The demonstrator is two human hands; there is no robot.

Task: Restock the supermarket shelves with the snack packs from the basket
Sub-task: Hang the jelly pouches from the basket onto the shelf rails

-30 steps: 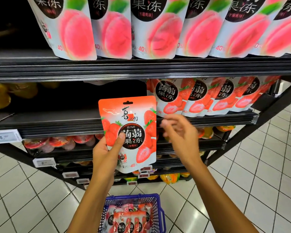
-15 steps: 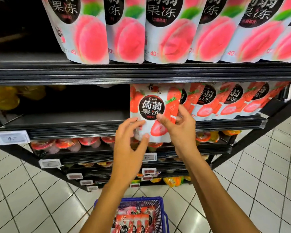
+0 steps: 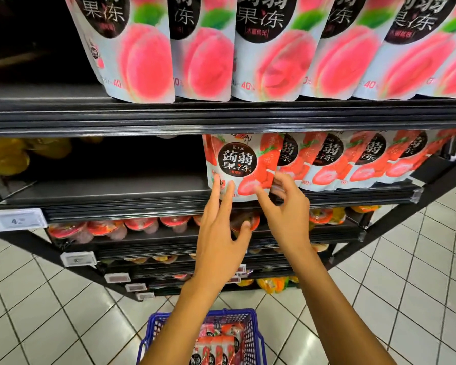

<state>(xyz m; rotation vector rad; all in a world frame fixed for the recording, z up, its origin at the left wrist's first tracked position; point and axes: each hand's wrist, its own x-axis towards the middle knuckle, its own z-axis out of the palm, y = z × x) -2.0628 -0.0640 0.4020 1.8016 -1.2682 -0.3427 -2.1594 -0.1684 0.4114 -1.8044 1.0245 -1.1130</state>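
Strawberry pack (image 3: pixel 241 164) seemingly touched by outstretched left hand (image 3: pixel 221 243), right hand (image 3: pixel 287 214).

Left grip (image 3: pixel 221 233) rests straight fingertips on the strawberry pack (image 3: pixel 241 164), which stands upright on the shelf (image 3: pixel 103 191). Right grip (image 3: pixel 287 217) touches its lower right corner, fingers relaxed.
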